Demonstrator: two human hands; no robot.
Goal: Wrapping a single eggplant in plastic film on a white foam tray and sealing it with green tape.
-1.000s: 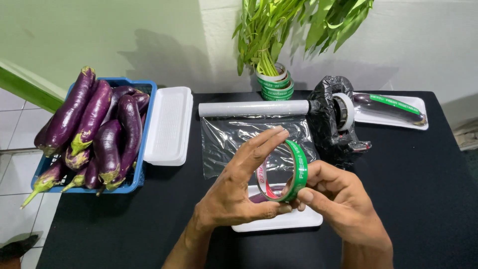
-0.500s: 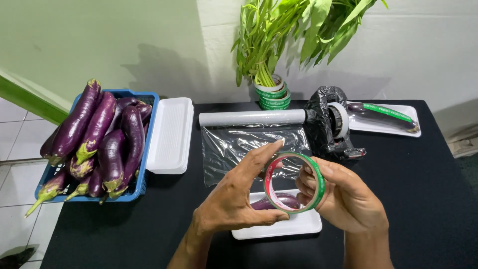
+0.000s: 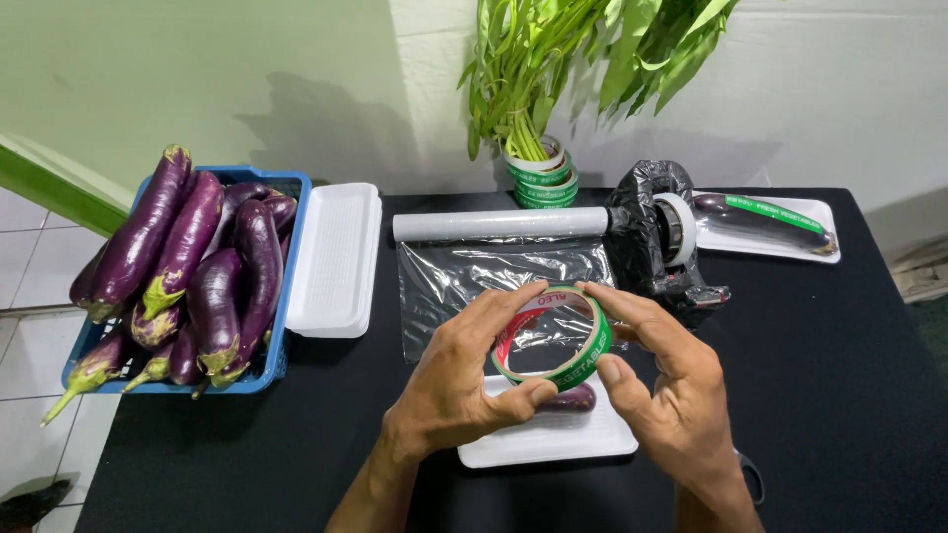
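Both hands hold a green and red roll of tape (image 3: 583,367) above the black table. My left hand (image 3: 459,385) grips its left side with thumb under and fingers over the top. My right hand (image 3: 667,390) holds its right side, fingertips on the upper rim. Under the roll lies a white foam tray (image 3: 538,444) with a purple eggplant (image 3: 571,399) partly hidden by my hands. A sheet of clear plastic wrap (image 3: 464,281) is pulled out from its roll (image 3: 499,224) behind the tray.
A blue basket (image 3: 276,341) with several purple eggplants (image 3: 188,262) stands at the left, a stack of white foam trays (image 3: 336,257) beside it. A black tape dispenser (image 3: 662,237), a wrapped eggplant tray (image 3: 765,225) and bundled greens (image 3: 538,89) sit at the back.
The tape roll has turned from edge-on to face more toward me and sits lower over the tray. Both hands shifted their grip around it.
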